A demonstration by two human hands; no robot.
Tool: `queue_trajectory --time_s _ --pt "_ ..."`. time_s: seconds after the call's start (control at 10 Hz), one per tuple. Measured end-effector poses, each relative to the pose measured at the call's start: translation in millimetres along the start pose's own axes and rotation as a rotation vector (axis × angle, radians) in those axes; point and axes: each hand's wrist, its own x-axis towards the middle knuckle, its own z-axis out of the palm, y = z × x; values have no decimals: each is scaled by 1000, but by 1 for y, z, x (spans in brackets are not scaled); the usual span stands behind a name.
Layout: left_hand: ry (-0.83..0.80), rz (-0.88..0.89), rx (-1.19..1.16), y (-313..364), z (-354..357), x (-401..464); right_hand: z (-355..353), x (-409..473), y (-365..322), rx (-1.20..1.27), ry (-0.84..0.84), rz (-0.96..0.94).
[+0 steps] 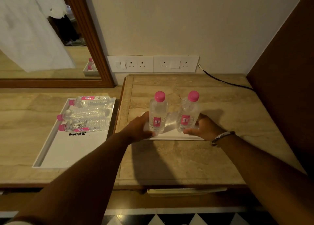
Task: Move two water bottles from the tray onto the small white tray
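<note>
Two clear water bottles with pink caps, the left bottle (158, 112) and the right bottle (187, 112), stand upright on the small white tray (169, 133) on the right-hand marble top. My left hand (140, 128) is closed over the tray's left end, thumb on its front corner, touching the left bottle's base. My right hand (203, 128) is closed over the tray's right end, thumb lying in front of the right bottle. The large white tray (68, 150) on the left counter holds three more bottles (88, 114) lying on their sides.
A wall with a socket panel (153, 63) runs behind the marble top, and a black cable (226, 83) trails from it. A wood-framed mirror (95, 37) stands at the back left. A brown panel (288, 71) borders the right side. A step separates the two counters.
</note>
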Motion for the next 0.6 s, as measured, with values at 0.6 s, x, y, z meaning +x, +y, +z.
queue_trajectory --time_s 0.6 --pt "128 23 160 0 -7 -10 -20 -27 6 -69 130 -122"
